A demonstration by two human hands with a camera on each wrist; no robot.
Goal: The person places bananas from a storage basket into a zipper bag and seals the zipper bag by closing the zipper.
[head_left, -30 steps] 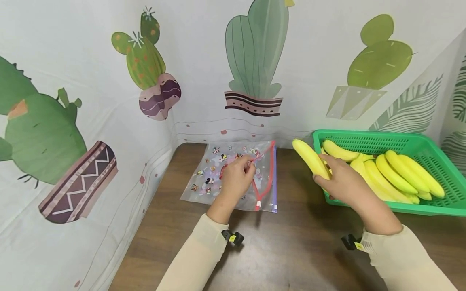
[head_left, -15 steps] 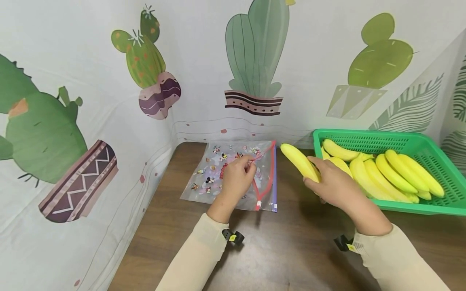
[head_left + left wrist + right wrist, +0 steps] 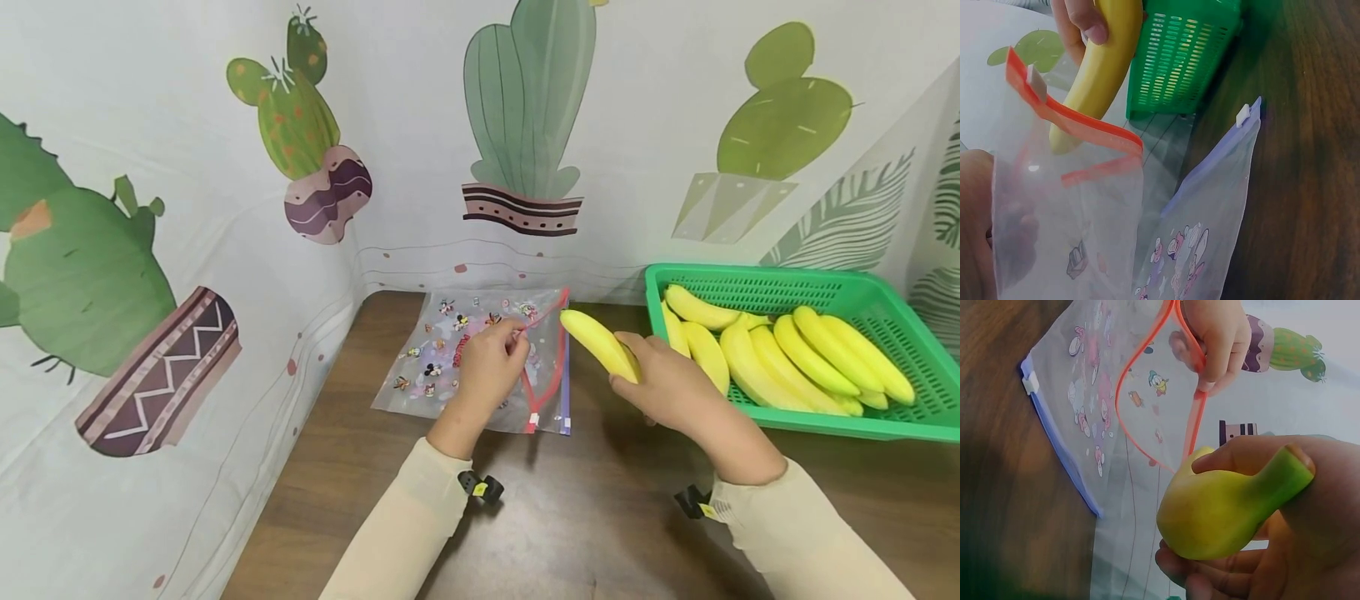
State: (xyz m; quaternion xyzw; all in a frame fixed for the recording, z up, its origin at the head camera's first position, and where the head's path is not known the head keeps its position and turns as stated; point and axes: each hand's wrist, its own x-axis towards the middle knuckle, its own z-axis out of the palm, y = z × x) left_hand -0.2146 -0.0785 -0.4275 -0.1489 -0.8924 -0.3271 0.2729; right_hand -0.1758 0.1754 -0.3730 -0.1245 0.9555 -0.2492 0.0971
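Observation:
My right hand (image 3: 667, 379) grips a yellow banana (image 3: 596, 340) by its stem half. The banana's far tip points up and left, at the mouth of a clear zip bag with a red zip strip (image 3: 561, 358). In the left wrist view the banana (image 3: 1107, 62) overlaps the opening behind the bag's red edge (image 3: 1094, 125); whether its tip is inside I cannot tell. My left hand (image 3: 491, 362) pinches the upper red edge and lifts it, so the mouth gapes. Cartoon figures are printed on the bag. A second clear bag with a purple zip strip (image 3: 1057, 437) lies beneath.
A green basket (image 3: 780, 423) with several bananas (image 3: 772, 371) stands at the right, against the cactus-print cloth (image 3: 420, 167) behind the table. Brown wooden tabletop (image 3: 570, 517) spreads in front of the bags.
My right hand has carried the banana left, away from the basket to the red-edged mouth. My left hand stays in place, holding the bag's edge.

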